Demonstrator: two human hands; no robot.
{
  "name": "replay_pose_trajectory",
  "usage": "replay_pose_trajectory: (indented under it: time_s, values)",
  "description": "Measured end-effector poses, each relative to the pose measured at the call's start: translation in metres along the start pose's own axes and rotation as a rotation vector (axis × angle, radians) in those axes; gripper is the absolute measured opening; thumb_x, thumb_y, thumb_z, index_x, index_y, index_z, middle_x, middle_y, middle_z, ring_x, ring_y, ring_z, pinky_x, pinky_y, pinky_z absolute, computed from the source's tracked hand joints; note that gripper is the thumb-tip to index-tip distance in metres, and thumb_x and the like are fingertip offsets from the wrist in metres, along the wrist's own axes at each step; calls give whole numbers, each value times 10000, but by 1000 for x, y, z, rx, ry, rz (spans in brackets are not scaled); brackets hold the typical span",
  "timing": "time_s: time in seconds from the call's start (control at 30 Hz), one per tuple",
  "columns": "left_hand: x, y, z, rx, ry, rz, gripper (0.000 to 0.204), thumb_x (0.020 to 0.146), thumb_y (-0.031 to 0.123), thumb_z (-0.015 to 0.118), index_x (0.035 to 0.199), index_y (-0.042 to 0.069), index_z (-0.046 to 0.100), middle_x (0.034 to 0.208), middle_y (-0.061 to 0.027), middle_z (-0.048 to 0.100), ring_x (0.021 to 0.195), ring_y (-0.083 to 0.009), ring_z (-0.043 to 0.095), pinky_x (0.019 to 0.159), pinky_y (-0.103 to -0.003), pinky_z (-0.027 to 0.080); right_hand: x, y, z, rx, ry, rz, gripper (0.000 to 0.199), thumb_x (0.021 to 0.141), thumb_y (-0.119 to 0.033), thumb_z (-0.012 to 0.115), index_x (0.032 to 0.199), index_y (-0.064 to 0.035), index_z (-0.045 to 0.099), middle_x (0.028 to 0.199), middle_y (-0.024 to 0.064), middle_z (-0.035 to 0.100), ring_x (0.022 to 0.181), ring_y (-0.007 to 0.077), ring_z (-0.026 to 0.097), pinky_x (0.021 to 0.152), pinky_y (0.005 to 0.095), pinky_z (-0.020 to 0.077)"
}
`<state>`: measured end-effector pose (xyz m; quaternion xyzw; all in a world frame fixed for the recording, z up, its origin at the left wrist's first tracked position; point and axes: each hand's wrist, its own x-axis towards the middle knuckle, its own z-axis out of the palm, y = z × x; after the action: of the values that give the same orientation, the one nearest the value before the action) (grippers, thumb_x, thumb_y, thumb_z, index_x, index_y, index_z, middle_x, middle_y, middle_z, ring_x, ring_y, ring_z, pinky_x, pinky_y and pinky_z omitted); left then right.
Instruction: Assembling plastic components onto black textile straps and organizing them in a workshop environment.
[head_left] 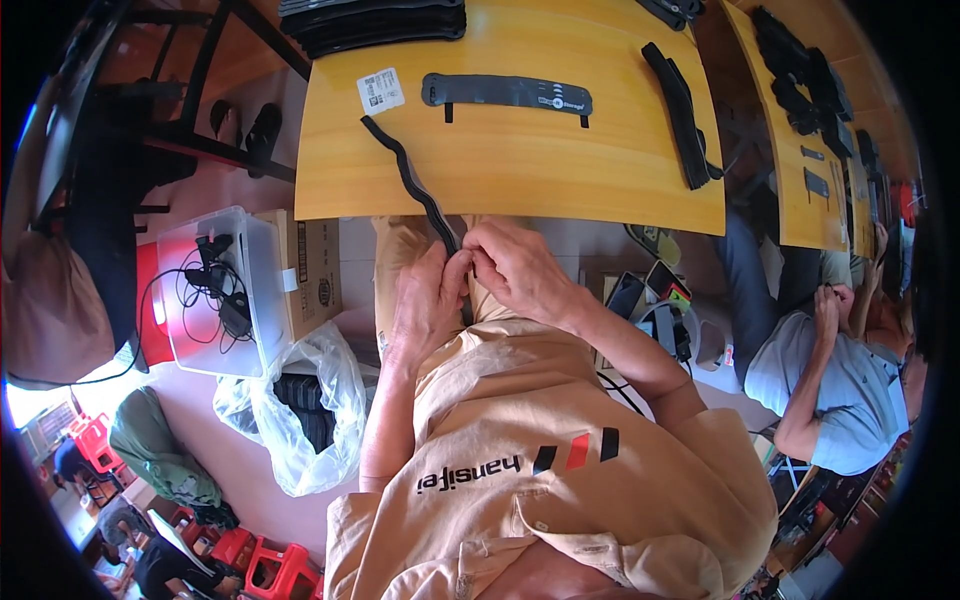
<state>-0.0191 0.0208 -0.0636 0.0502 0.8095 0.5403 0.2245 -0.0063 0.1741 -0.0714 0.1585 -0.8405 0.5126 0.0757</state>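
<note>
A long, narrow black strap (410,180) trails from my hands over the near edge of the table, its far end lying wavy on the wood. My left hand (430,297) is closed round its near end, fingers and thumb pressed together. Against it, my right hand (512,264) pinches the same end with bent fingers; the exact grip is hidden by the knuckles. Farther back lie a wide dark grey strap (505,92) with white print and two short black tabs, and a small white printed label (380,92).
The yellow wooden table (560,175) carries stacked black straps (375,25) at the back left and a bundle of black straps (680,115) on the right. A clear plastic bin (225,290) and a plastic bag (300,410) stand at left. Another person (835,380) sits at right.
</note>
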Motion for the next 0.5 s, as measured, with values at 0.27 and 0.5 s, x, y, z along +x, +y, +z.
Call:
replay_pose_trajectory:
  time_s: [0.27,0.5]
  values:
    - [1,1,-9,36,-125,29,243,940,179,448,820,-23,508,592,-129,546,504,-211,566,477,-328,435,3,-3,2,-104,-26,-44,177,738,83,564,862,-1,469,734,135,501,615,303,531,533,379,412]
    - [0,10,-14,-88,-108,-102,247,920,169,447,786,-24,525,562,-83,517,478,-151,500,461,-293,410,5,0,-1,51,-76,44,171,741,70,581,848,1,468,741,119,472,619,278,515,540,349,406]
